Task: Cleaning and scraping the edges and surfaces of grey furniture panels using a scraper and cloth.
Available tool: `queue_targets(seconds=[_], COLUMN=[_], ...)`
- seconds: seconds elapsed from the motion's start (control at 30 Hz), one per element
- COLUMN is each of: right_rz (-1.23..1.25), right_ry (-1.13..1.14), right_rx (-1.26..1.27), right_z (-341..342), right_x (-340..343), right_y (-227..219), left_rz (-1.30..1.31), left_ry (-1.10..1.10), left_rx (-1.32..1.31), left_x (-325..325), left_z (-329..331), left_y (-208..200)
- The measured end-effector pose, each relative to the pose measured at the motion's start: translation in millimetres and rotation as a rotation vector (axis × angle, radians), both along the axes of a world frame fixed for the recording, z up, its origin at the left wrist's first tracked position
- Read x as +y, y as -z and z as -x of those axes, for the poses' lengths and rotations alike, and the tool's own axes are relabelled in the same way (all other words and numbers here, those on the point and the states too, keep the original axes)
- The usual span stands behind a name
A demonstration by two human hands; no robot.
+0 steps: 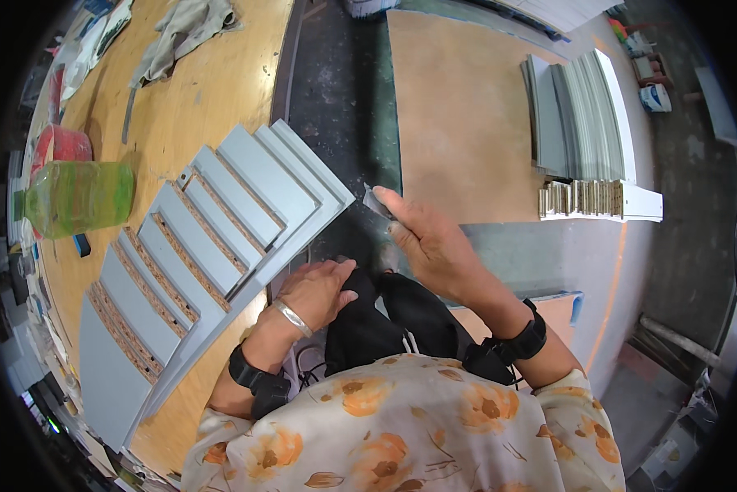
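Pinching with the right hand [426,243], stretched forward on a slanting right forearm [490,302]. Holding the left hand [316,292] closer in, back upward, with loosely bent fingers [333,269], just beside the left leg [352,324].

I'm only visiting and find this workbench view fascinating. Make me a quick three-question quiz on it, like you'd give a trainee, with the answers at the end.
1. Which of the person's hands holds the small flat piece?

2. True or false: the green bottle is on the wooden table.

3. Some edges of the overlapping grey panels on the table look:
A) bright red
B) speckled brown
C) solid black

Key:
1. The right hand, between thumb and fingers.
2. True.
3. B.
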State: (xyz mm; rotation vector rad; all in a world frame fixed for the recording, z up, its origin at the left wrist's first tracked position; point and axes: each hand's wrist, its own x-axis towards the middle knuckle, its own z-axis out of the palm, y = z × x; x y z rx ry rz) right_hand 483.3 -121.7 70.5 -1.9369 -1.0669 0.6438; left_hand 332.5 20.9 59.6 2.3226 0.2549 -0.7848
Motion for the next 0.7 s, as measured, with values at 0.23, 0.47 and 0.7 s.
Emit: queue_targets(seconds=[0.23, 0.47, 0.7], right_rz=[0.026, -0.004, -0.078], right_ry=[0.001, 0.109, 0.252], right_rx=[-0.004, 0.150, 0.216], right_z=[0, -1, 12], right_x=[5, 30, 59], right_y=[-5, -25, -10], left_rz=[-0.027, -0.002, -0.016], left_ry=[-0.017, -0.008, 0.013], left_rx=[-0.025, -0.045, -0.078], left_x=[-1, 1, 1], left_z=[3, 8, 12], left_y=[1, 13, 18])
